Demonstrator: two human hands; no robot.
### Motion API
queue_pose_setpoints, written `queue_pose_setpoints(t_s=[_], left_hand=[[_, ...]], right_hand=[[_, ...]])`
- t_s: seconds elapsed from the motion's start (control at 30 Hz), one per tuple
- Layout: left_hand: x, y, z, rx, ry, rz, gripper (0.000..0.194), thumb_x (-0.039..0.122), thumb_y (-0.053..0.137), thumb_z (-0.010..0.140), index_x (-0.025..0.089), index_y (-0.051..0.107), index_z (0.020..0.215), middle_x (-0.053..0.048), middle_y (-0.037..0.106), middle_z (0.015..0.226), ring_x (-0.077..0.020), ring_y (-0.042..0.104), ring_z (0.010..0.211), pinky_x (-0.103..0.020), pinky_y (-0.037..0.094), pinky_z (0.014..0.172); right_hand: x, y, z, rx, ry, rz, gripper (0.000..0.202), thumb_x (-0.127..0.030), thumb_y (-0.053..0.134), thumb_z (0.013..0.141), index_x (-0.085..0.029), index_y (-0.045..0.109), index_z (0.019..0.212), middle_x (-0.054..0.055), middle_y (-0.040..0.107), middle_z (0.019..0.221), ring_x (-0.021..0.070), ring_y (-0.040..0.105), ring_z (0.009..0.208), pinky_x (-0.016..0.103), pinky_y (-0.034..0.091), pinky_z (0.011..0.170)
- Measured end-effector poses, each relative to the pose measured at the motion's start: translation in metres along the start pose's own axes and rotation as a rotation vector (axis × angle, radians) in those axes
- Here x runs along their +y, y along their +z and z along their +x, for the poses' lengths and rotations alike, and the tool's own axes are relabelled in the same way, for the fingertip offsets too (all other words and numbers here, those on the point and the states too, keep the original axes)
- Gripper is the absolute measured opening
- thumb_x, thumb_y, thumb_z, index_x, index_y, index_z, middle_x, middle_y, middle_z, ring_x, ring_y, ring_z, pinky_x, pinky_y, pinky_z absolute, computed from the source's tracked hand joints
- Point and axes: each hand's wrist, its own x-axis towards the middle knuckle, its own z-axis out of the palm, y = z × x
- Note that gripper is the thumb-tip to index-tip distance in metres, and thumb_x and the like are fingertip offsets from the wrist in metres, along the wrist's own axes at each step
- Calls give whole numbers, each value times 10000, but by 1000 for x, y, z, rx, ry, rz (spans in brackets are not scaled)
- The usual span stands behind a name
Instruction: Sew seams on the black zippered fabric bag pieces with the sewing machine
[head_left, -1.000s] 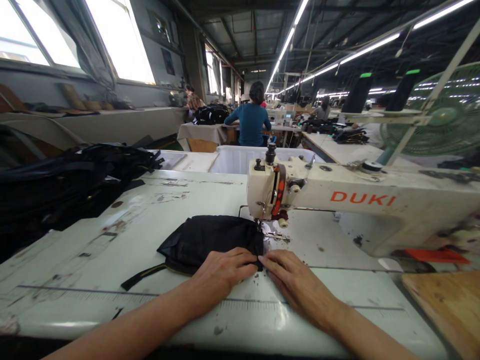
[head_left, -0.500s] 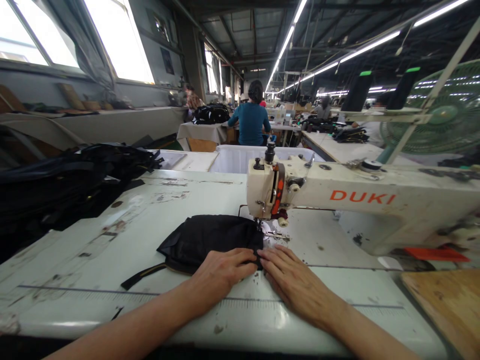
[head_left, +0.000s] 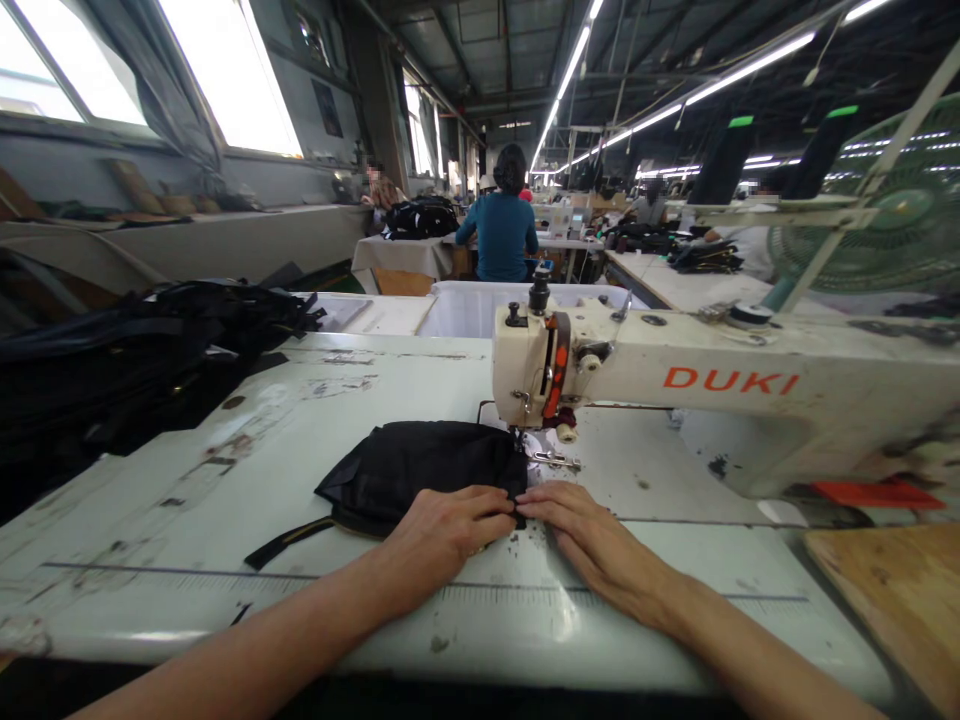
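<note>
A black fabric piece (head_left: 427, 465), shaped like a flat pouch, lies on the pale sewing table under the needle area of a white sewing machine (head_left: 600, 360). From its left end trails a narrow black strip (head_left: 289, 541) with a yellowish line. My left hand (head_left: 450, 525) rests on the near edge at the right end, its fingers together and closed on the fabric. Opposite it, my right hand (head_left: 589, 530) has its fingertips pressed together at the corner of the same piece. The needle and presser foot are partly hidden behind the fabric and machine head.
A heap of black fabric pieces (head_left: 135, 370) covers the left side. Behind the table stands a white plastic bin (head_left: 465, 310). A printed ruler line (head_left: 187, 575) runs along the front edge. Thread cones (head_left: 724, 160) and a green fan (head_left: 900, 215) are at right. A person in blue (head_left: 501, 235) sits ahead.
My right hand's fingers have drawn together at the fabric corner, with the hand more arched. The fabric lies almost the same under the machine. The camera view has shifted slightly.
</note>
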Motion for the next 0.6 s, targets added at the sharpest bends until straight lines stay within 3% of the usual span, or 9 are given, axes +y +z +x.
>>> queue_pose_setpoints(t_s=[0.33,0.6], left_hand=[[0,-1,1,-32,-29,-31,224,173,502,957,288,602,1121,30,626,1236,-143,548,1179,-208,466,806],[0,0,0,-36,-61,-59,226,147,486,949,276,607,1092,16,624,1253,-153,568,1169,-219,476,860]], right_hand=[[-4,-3,4,-108,2,-82,483,-23,426,854,-228,559,1270,52,550,1298,203,427,1244,406,356,1072],[-7,-4,3,-78,18,-60,516,4,443,821,-231,557,1266,43,576,1252,182,455,1216,392,323,1090]])
